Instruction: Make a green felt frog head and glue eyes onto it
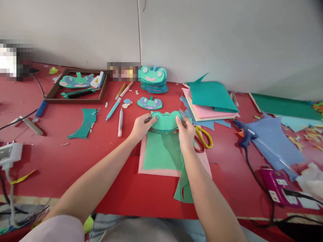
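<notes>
Both hands hold a green frog-face cutout (165, 121) with two rounded bumps on top. My left hand (143, 127) pinches its left end, and my right hand (186, 131) pinches its right end. Below it lie a light green sheet (161, 154) and a pink sheet (141, 164). A cut green strip (182, 191) hangs over the table's front edge side, by my right forearm. Scissors with yellow and red handles (207, 137) rest just right of my right hand, their blades mostly hidden. Behind the cutout lies a finished frog face (149, 103) with eyes and cheeks.
A stack of frog faces (153, 79) stands at the wall. On the left are a brown tray (75, 100), markers (120, 122) and a teal scrap (84, 124). To the right are folded felt sheets (214, 97), a blue glue gun (246, 132) with its cord, and a purple box (279, 186).
</notes>
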A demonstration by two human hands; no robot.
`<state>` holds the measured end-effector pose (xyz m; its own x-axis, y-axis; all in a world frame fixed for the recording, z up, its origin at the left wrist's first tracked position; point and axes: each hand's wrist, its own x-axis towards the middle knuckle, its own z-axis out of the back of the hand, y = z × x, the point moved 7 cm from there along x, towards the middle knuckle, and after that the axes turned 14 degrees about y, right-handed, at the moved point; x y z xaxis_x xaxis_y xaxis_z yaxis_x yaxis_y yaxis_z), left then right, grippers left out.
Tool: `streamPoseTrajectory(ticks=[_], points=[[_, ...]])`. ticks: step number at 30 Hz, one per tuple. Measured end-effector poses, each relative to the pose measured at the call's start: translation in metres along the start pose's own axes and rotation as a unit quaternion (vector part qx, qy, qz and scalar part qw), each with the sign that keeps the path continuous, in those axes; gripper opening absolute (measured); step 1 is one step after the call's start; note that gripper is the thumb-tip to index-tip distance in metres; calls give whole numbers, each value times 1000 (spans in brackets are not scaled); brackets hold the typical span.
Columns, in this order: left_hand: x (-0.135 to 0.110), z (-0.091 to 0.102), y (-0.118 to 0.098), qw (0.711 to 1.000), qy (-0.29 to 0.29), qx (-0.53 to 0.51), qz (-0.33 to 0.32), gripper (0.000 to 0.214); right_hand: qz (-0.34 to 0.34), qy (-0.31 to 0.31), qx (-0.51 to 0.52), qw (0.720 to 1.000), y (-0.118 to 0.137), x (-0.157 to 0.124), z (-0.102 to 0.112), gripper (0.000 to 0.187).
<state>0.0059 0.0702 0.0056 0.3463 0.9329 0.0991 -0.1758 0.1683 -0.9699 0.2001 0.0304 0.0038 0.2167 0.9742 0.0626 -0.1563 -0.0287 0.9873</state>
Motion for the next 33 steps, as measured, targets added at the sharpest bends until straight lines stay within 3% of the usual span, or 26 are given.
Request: streamPoseTrajectory(ticks=[17,27,33], points=[[-2,2,-2,998,-25,-48,21,24,2,1,-9,1000,3,-1,0,36],[-2,-1,-5,999,7,30,8,43,9,-6,-27,1000,3,0,2,35],[-3,-7,-2,999,36,-13,29,43,19,-16,-23,999,4,-1,4,35]])
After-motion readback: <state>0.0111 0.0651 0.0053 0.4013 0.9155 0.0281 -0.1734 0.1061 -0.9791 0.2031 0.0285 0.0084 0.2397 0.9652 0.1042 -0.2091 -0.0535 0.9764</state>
